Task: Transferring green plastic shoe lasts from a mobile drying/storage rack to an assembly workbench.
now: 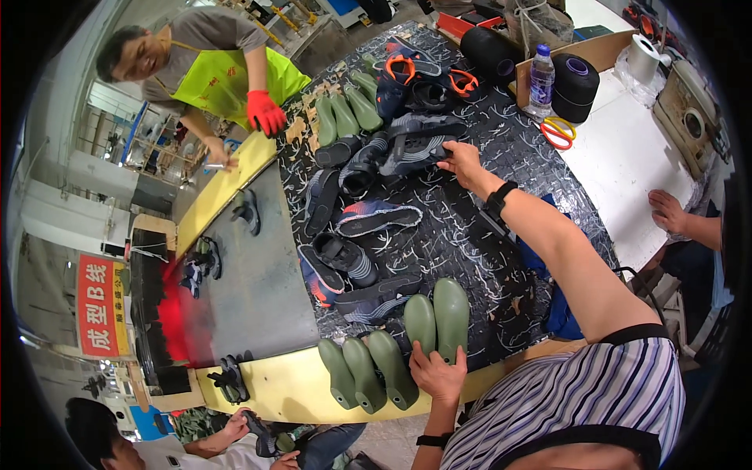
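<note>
My right hand reaches far across the work table, its fingers closed on the edge of a dark grey striped shoe upper. Close to the near edge, my left hand grips the lower ends of two green shoe lasts, which stand side by side. Just left of it, three more green lasts lean along the yellow table edge. Between my hands lie several shoe uppers, among them a navy and orange one, a dark one with its opening up and a flat grey one.
A grey conveyor belt with several shoes runs at the left. Across the table a co-worker wears a red glove; another sits lower left. At the back stand green lasts, a bottle, black thread cones and scissors.
</note>
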Demonstrator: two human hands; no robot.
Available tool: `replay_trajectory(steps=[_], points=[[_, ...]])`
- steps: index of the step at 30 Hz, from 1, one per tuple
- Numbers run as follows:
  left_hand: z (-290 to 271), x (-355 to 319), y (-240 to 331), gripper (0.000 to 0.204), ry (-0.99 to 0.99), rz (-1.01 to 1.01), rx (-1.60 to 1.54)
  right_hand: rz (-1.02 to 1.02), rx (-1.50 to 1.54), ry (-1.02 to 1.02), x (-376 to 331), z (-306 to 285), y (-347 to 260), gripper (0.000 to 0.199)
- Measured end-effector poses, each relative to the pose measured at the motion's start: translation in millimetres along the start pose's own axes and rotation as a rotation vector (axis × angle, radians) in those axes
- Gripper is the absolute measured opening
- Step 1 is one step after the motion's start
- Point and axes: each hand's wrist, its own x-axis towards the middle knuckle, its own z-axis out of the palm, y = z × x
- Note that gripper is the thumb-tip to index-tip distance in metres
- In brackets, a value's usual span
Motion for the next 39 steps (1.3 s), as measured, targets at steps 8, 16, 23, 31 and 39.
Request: replay_trajectory(steps=[8, 16, 23, 31, 39], points=[[-0.5, 1.4, 1.4, 0.042, 0.007, 0.015, -0.020, -0.093, 0.269, -0.386, 24.4, 113.8, -57.8, 0.036], [-1.2, 1.5, -2.0, 0.042, 0.032, 0.012, -0.019, -0.103, -0.606, -0.462, -31.2, 55.3, 15.1, 0.017], [3.7, 0.7, -1.4, 0.042, 0.017, -0.004, -0.007, -0.334, -0.844, 0.121, 16.6, -3.8, -31.5, 0.037], [6.7, -0.6, -0.1, 0.044, -0.018, -0.020, 0.005, 0.025, -0.694, 0.082, 33.3, -24.0, -51.7, 0.048], [3.8, -0.4, 3.3, 0.042, -0.038, -0.038, -0.025, -0.241, -0.502, 0.051, 11.2, -49.5, -24.1, 0.008]])
